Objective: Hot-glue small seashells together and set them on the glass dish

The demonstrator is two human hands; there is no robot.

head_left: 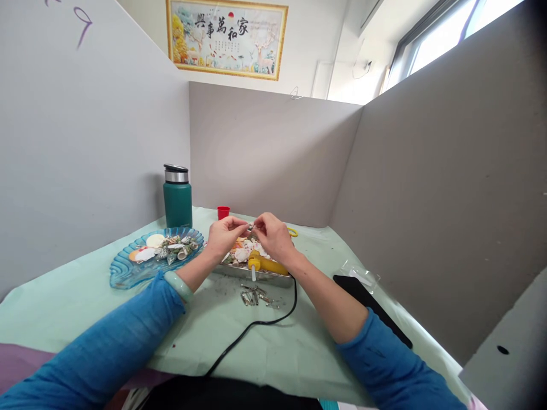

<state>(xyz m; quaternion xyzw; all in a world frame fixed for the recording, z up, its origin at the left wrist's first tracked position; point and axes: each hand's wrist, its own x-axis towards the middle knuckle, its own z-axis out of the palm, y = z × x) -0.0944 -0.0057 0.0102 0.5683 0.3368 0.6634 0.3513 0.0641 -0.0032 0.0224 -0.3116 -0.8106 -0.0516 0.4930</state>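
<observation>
My left hand (224, 234) and my right hand (273, 236) meet above a metal tray (269, 277) of shells (244, 250). Fingers of both are pinched on a small speckled piece (251, 226) between them, too small to name. A yellow glue gun (268, 264) lies at the tray's front right, below my right hand, its pale stick-like end pointing toward me. Several small metal clips (255, 295) lie in a loose pile on the cloth in front of the tray. To the left, a blue shell-shaped dish (122, 274) holds white, orange and greenish shells.
A green bottle (178, 202) stands behind the blue dish, and a red cup (223, 213) behind my left hand. A black cord (256, 323) curves toward me. At right lie a black flat object (371, 307) and clear plastic (361, 274). Grey partitions (273, 148) enclose the table.
</observation>
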